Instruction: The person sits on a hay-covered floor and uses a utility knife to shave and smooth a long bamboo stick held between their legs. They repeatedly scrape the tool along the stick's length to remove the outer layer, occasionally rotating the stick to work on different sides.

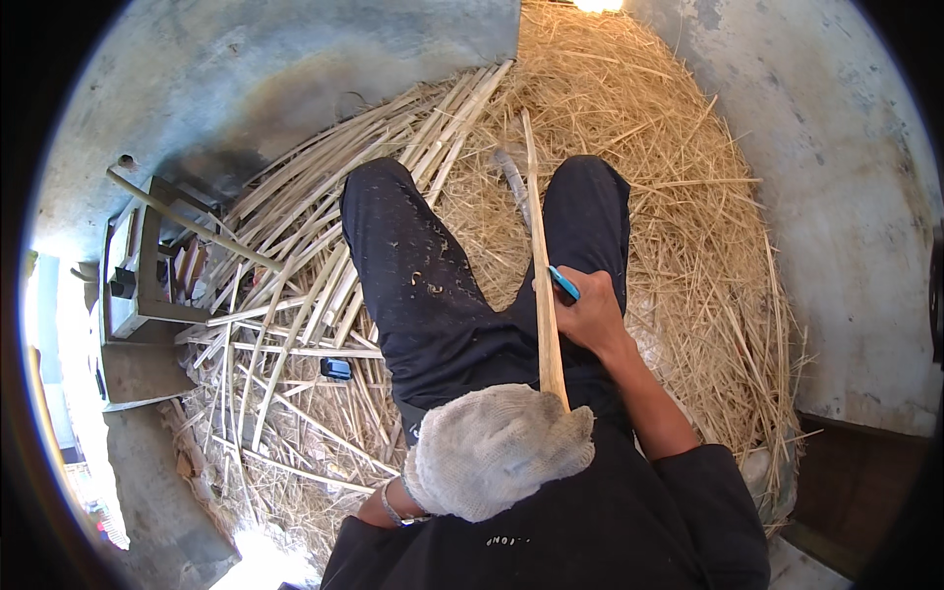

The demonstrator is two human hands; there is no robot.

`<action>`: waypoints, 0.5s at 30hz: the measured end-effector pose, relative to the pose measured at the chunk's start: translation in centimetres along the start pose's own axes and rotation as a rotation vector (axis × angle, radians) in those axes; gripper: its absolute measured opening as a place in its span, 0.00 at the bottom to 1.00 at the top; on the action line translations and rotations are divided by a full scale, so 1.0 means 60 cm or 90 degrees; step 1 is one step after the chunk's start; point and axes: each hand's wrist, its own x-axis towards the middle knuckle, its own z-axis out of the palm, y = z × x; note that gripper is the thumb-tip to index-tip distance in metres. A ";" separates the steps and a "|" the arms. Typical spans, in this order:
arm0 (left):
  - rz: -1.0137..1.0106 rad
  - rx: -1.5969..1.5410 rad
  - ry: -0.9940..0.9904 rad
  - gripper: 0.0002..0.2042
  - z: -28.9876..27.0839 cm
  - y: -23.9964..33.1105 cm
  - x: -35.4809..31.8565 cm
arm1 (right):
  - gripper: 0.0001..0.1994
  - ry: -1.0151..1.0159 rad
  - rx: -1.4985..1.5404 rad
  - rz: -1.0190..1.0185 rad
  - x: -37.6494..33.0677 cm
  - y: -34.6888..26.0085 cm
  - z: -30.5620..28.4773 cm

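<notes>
Gripping one bamboo strip point(540, 265), gloved left hand point(497, 447) fingers clamp its near end, right hand point(588, 313) fingers its middle.

A long pale bamboo strip point(542, 265) lies lengthwise over the lap.

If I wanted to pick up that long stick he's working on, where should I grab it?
Probably the bare middle of the long bamboo strip, coming from its left side. The gloved left hand grips the near end, and the bare right hand presses a blue-handled tool against its right edge, so that side is best avoided.
</notes>
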 end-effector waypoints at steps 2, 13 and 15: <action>-0.025 -0.020 0.022 0.24 -0.001 0.002 -0.001 | 0.13 0.006 0.004 -0.006 0.006 0.004 0.006; -0.050 -0.019 0.175 0.22 -0.016 -0.018 0.000 | 0.12 0.119 -0.056 -0.119 0.032 -0.024 0.037; -0.074 -0.041 0.243 0.21 -0.014 -0.013 0.005 | 0.12 0.126 -0.093 -0.109 0.037 -0.019 0.045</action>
